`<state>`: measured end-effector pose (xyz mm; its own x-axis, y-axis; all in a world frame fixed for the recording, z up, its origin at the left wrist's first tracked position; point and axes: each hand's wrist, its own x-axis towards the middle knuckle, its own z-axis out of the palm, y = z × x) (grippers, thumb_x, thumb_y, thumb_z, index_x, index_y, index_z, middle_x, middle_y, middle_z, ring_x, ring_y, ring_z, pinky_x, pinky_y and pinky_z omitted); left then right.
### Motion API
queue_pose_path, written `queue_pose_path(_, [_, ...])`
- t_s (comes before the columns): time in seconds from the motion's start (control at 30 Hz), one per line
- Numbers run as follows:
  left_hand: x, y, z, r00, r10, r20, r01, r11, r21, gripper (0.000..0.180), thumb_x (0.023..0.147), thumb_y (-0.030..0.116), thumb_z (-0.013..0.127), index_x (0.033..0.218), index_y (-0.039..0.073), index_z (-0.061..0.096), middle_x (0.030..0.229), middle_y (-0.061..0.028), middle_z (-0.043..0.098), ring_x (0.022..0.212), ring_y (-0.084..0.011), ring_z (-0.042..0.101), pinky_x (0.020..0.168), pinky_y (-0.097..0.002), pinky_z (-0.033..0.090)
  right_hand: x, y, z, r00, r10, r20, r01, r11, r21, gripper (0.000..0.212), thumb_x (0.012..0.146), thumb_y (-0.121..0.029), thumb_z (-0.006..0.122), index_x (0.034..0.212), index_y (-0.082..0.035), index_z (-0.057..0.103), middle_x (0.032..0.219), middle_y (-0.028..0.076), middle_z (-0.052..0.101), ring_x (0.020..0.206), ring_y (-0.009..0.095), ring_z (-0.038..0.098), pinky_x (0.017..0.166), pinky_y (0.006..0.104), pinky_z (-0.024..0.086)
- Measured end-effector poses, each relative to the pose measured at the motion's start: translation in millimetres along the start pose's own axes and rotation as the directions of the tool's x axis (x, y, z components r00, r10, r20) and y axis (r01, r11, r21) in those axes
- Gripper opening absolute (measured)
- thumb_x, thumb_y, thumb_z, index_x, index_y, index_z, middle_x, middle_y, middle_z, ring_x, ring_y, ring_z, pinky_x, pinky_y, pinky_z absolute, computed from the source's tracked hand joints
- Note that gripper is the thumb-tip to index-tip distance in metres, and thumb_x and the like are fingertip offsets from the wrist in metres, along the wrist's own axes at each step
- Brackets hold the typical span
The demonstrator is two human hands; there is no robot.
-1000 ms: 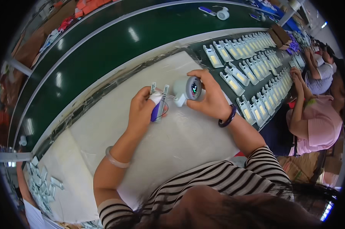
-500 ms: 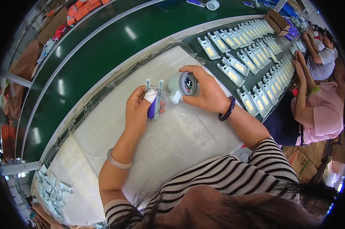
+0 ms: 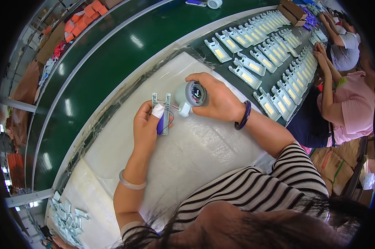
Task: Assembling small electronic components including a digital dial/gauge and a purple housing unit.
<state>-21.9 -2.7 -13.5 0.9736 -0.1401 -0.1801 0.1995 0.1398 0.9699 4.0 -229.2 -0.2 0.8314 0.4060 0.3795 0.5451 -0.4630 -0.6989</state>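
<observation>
white bench pad [image 3: 204,153], left hand [image 3: 148,124] gripping bracket [image 3: 161,114]; right hand [image 3: 218,99] holding round tool [image 3: 191,93]

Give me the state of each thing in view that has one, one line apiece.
left hand: gripping the small grey frame, thumb taped.
small grey frame: held upright off the white mat.
right hand: wrapped around the round tool.
round tool: held, tip close to the frame.
grey parts: lying in rows on the bench.

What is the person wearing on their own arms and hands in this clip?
Both forearms are bare. The left hand has white tape wrapped round the thumb tip and a pale translucent bangle at the wrist. The right hand has a dark purple bangle. Black-and-white striped short sleeves cover the upper arms.
</observation>
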Motion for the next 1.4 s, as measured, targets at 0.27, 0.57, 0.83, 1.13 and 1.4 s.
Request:
queue_pose_path(0.27, [-0.8,-0.8,0.2,0.999,-0.015,-0.037,0.015,1.0,-0.001,0.024,0.093,0.021,0.055,0.108,0.002,0.055,0.087,-0.0096,0.063,0.074,-0.0167,0.064,0.063,-0.0296,0.056,0.4,-4.5,0.1,0.998,0.065,0.013,-0.065,0.997,0.034,0.063,0.065,-0.01,0.073,0.122,-0.003,0.048,0.116,0.018,0.054,0.107,0.034,0.055,0.092,0.0366,0.045])
queue_pose_path(0.57, [17.2,-0.6,-31.3,0.997,-0.011,-0.081,-0.008,0.971,-0.239,0.028,0.095,0.022,0.051,0.11,-0.002,0.053,0.095,-0.0137,0.064,0.077,-0.0226,0.066,0.061,-0.0373,0.059,-2.7,4.2,5.2,0.994,0.105,0.042,-0.11,0.985,0.132,0.07,0.072,-0.003,0.068,0.135,-0.001,0.036,0.13,0.018,0.044,0.117,0.03,0.05,0.096,0.0355,0.046])
queue_pose_path(0.83, [61.4,-4.5,-159.8,0.701,0.133,-0.7,-0.524,0.762,-0.38,0.035,0.095,0.024,0.05,0.12,-0.001,0.048,0.117,-0.0162,0.056,0.103,-0.0297,0.059,0.082,-0.0444,0.055,-4.9,5.7,1.4,0.985,0.043,0.166,-0.047,0.999,0.023,0.059,0.076,-0.008,0.063,0.129,0.0,0.039,0.126,0.022,0.045,0.112,0.038,0.051,0.094,0.0398,0.044])
queue_pose_path(1.13, [65.2,-18.0,-198.6,0.519,0.266,-0.812,-0.513,0.857,-0.047,0.037,0.09,0.012,0.05,0.123,-0.003,0.045,0.123,-0.0122,0.049,0.11,-0.0227,0.052,0.092,-0.0354,0.047,-4.0,-0.8,5.5,0.979,-0.012,0.204,0.022,0.999,-0.047,0.056,0.075,-0.008,0.062,0.127,0.002,0.041,0.126,0.022,0.046,0.115,0.039,0.048,0.098,0.0399,0.042])
queue_pose_path(1.4, [47.2,10.0,-123.0,0.801,0.3,-0.518,-0.316,0.947,0.059,0.03,0.092,0.004,0.04,0.117,0.003,0.056,0.111,-0.0084,0.061,0.082,-0.0173,0.064,0.066,-0.0276,0.053,33.7,-11.4,-18.3,0.941,-0.215,0.261,0.276,0.934,-0.227,0.055,0.075,-0.013,0.066,0.124,0.0,0.047,0.125,0.022,0.049,0.118,0.038,0.046,0.1,0.0407,0.04])
